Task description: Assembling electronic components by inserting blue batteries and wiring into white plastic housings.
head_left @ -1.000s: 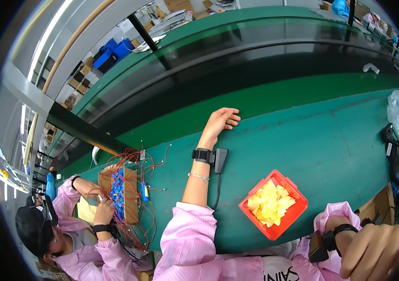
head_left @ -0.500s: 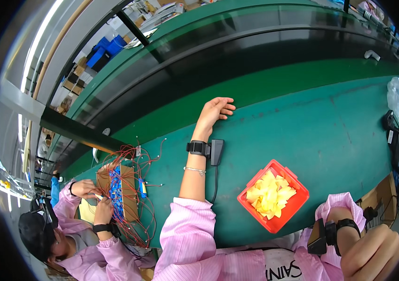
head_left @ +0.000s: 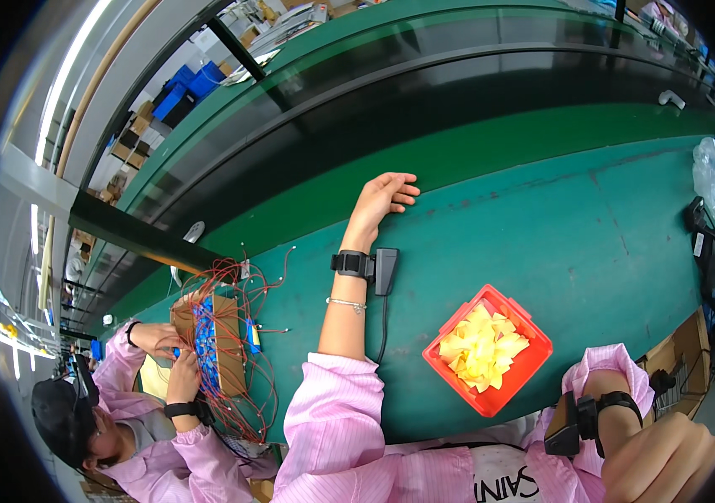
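Observation:
My left hand (head_left: 385, 201) rests at the conveyor side of the green table (head_left: 542, 226), fingers loosely bent and a little apart, nothing in them. A black wrist device (head_left: 381, 270) with a cable is strapped to that forearm. My right hand (head_left: 666, 459) is at the lower right, its fingers folded over and the inside hidden from view. Between my arms stands a red plastic box (head_left: 532, 362), filled with a heap of thin yellow pieces (head_left: 483, 348). Neither hand touches it. A second black device (head_left: 564, 424) sits on my right wrist.
On the left a co-worker (head_left: 68, 415) handles small parts beside a cardboard box (head_left: 228, 344) of blue pieces with tangled red wires. A dark conveyor (head_left: 424, 109) runs behind the table. Clear plastic bags (head_left: 714, 180) and a black strap (head_left: 704, 268) lie far right.
My hands and the red box hold their places; the view shifts only slightly. The co-worker's hands move a little by the wires.

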`<move>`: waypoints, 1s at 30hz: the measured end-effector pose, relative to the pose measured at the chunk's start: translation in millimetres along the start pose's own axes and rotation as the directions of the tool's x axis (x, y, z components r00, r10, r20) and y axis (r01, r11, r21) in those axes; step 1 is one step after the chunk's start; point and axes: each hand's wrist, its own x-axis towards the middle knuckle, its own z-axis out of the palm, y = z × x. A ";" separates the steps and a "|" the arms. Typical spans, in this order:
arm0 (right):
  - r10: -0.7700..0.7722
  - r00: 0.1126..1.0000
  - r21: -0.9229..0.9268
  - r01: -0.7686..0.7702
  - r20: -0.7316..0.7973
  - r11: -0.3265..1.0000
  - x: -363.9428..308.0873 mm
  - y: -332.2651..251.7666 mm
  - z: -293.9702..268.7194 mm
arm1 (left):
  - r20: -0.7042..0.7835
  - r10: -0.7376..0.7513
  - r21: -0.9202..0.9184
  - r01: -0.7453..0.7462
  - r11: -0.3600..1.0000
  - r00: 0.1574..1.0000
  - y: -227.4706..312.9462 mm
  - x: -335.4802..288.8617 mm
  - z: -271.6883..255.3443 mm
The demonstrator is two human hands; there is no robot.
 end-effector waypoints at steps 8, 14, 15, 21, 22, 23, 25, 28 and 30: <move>-0.018 1.000 -0.007 0.018 0.014 1.000 -0.8 4.7 0.6 | -0.001 -0.001 -0.003 0.001 1.000 1.000 0.4 0.4 1.0; -0.037 0.999 0.007 0.037 0.036 0.999 -0.8 11.3 2.5 | -0.004 -0.001 0.000 0.001 1.000 1.000 0.6 -1.6 -0.2; -0.040 0.998 0.007 0.040 0.037 0.999 -0.7 11.8 2.4 | -0.003 0.000 0.001 0.000 1.000 1.000 0.7 -1.3 0.0; -0.054 0.998 -0.007 0.054 0.045 0.999 0.3 12.6 4.5 | -0.009 0.000 0.007 0.000 1.000 1.000 2.3 -1.4 1.4; -0.057 0.997 -0.009 0.058 0.044 0.998 0.1 12.6 4.5 | -0.010 -0.001 0.007 0.001 1.000 1.000 2.4 -1.6 1.5; -0.058 0.997 -0.010 0.059 0.042 0.998 -0.2 12.6 4.4 | -0.011 -0.001 0.007 0.001 1.000 1.000 2.3 -2.0 1.1; -0.060 0.997 -0.021 0.061 0.040 0.998 -0.7 12.4 3.7 | -0.013 -0.002 0.007 0.002 1.000 1.000 2.4 -2.3 1.1; -0.061 0.998 -0.044 0.062 0.031 0.997 -1.5 8.8 4.8 | -0.002 -0.002 0.000 0.002 1.000 1.000 0.5 0.3 0.6; -0.061 0.998 -0.062 0.063 0.030 0.996 -2.5 6.4 4.4 | 0.000 0.000 0.003 0.000 1.000 1.000 -0.1 2.0 1.5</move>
